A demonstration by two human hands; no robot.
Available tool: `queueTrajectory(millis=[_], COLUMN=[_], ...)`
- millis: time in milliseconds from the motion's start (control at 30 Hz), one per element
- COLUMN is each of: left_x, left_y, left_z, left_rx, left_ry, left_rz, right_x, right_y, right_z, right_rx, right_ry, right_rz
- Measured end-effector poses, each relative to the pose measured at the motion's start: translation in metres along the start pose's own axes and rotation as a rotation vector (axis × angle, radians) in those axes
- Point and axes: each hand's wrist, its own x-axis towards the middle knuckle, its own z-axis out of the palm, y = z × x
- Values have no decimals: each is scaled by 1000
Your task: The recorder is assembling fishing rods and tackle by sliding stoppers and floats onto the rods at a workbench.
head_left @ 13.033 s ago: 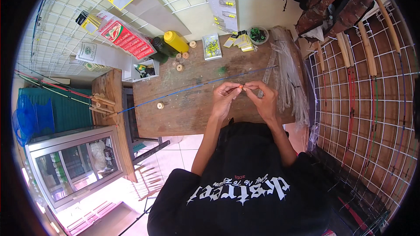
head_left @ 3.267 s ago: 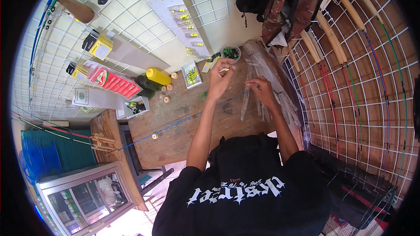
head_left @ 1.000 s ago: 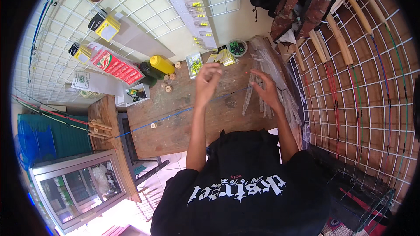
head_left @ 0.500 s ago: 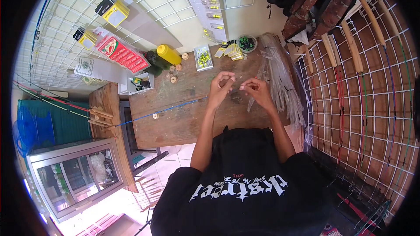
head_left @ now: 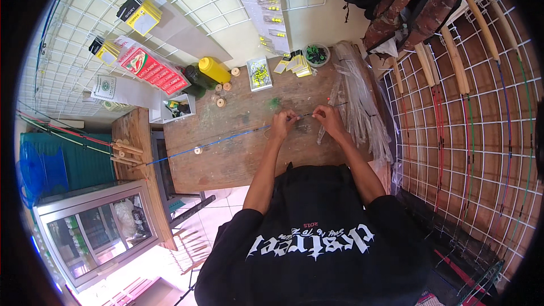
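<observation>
A thin fishing rod with a blue shaft lies across the wooden table, running from the left edge up toward my hands. Its slim dark end passes through my fingers and shows again beyond them on the right. My left hand is closed in a pinch on this dark part. A short way to the right, my right hand pinches it as well, fingertips together. A short stretch of dark rod is visible between the two hands. Any thread or small fitting at the fingertips is too fine to make out.
On the wooden table stand a white box of yellow-green beads, a tub, a yellow bottle and several wooden spools. Clear plastic sleeves lie at right. Rods hang on the right wire grid.
Both hands have come down nearer to me and the fingers have closed on the rod's dark end. The view has shifted slightly.
</observation>
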Motion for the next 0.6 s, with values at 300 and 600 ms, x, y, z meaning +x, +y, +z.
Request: queueTrajectory(millis=[300,600], left_x=[-6,-20], left_y=[7,-7], left_z=[-13,-48], left_rx=[37,43], left_ry=[-1,140], left_rz=[-64,-34], right_x=[4,2], right_y=[11,13], right_z=[11,6], right_rx=[-296,-278], right_ry=[42,80], right_rz=[-173,-199])
